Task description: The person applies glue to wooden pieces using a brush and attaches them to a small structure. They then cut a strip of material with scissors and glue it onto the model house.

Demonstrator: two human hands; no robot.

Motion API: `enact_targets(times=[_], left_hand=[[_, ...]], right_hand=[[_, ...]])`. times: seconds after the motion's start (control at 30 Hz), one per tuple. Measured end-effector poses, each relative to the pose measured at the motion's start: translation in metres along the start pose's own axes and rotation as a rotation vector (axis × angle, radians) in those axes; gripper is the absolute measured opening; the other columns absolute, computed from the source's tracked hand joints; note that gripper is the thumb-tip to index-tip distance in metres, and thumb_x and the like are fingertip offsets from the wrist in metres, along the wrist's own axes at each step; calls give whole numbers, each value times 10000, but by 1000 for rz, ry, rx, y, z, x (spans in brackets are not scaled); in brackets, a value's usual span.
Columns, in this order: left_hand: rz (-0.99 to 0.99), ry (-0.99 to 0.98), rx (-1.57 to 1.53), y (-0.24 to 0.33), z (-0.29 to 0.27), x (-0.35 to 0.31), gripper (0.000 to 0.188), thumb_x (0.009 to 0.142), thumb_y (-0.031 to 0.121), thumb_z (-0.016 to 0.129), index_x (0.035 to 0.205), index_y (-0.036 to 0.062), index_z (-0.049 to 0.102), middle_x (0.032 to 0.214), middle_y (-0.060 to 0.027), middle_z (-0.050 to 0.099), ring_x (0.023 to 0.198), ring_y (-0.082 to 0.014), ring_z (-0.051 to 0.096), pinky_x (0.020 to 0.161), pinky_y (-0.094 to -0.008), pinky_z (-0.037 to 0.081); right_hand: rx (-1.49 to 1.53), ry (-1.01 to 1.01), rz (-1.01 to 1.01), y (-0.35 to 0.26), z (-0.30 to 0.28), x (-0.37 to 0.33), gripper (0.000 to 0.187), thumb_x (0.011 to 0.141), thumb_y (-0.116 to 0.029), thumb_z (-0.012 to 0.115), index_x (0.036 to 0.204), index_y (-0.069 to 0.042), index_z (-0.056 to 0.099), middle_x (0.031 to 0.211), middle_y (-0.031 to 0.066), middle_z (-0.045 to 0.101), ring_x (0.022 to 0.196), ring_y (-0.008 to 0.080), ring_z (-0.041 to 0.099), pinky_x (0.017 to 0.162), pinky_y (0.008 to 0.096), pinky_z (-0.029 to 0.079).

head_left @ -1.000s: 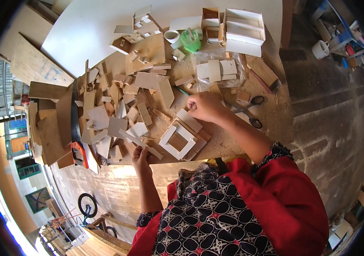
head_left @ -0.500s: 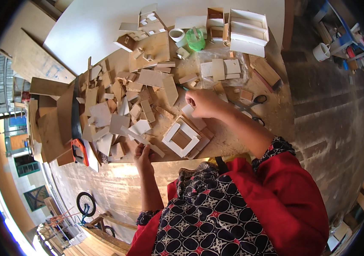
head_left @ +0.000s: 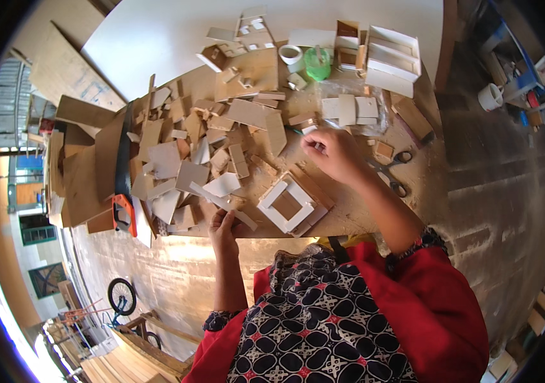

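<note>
My left hand [head_left: 223, 228] is closed at the table's near edge, its fingers pinching a thin wooden strip [head_left: 242, 218] that leans across the scrap pile. My right hand [head_left: 335, 154] hovers above the table with curled fingers; what they hold, if anything, is hidden. Between my hands lies a square frame of white strips [head_left: 286, 207] on a brown wooden base. Beyond the right hand's fingertips are a small block [head_left: 303, 118] and the tip of a thin teal stick [head_left: 296, 131]. Black-handled scissors [head_left: 397, 172] lie right of my right wrist.
A heap of wood offcuts [head_left: 211, 147] covers the table's left half. An orange-handled saw [head_left: 123, 214] sits at the left edge. At the back stand a white cup [head_left: 291, 55], a green container [head_left: 317, 64] and a white shelf box [head_left: 392, 57]. Pale pieces lie on plastic [head_left: 348, 110].
My right hand has drawn back from the square frame, off to the right. A white strip beside the frame no longer shows there. My left hand keeps its strip; the whole view has shifted.
</note>
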State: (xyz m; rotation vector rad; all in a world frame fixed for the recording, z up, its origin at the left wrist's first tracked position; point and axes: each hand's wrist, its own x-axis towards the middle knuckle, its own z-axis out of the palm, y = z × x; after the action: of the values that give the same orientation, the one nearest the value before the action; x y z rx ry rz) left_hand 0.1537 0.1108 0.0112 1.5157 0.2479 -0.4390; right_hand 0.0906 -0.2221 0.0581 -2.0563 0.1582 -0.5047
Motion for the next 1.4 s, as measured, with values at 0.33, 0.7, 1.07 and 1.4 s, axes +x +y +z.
enact_targets(times=[0.33, 0.7, 1.07, 1.4], left_hand=[[-13, -163, -193, 45, 41, -47, 33, 865, 50, 635, 888, 59, 612, 797, -45, 655, 664, -116, 617, 578, -216, 493], [-52, -353, -311, 56, 93, -67, 76, 851, 20, 642, 888, 65, 593, 804, -55, 659, 661, -125, 621, 588, -235, 505], [80, -568, 57, 27, 128, -95, 106, 843, 3, 664, 940, -12, 626, 846, -71, 677, 735, -112, 637, 673, -241, 518], [225, -420, -55, 27, 201, -129, 126, 874, -11, 612, 989, -51, 642, 908, -40, 615, 865, -121, 601, 780, -248, 483]], right_hand=[[181, -241, 7, -81, 10, -48, 140, 798, -168, 692, 828, -33, 672, 650, 93, 648, 560, 201, 631, 529, 317, 483], [506, -452, 351, -76, -9, -81, 168, 909, -127, 603, 890, 26, 670, 723, 50, 670, 646, 71, 603, 608, 225, 488], [506, -126, 299, -65, -24, -96, 228, 853, -126, 686, 1031, 14, 659, 844, 52, 672, 735, 71, 613, 665, 222, 497], [403, -148, 242, -41, -71, -92, 100, 791, -61, 695, 855, 15, 684, 707, 90, 673, 618, 137, 632, 594, 260, 497]])
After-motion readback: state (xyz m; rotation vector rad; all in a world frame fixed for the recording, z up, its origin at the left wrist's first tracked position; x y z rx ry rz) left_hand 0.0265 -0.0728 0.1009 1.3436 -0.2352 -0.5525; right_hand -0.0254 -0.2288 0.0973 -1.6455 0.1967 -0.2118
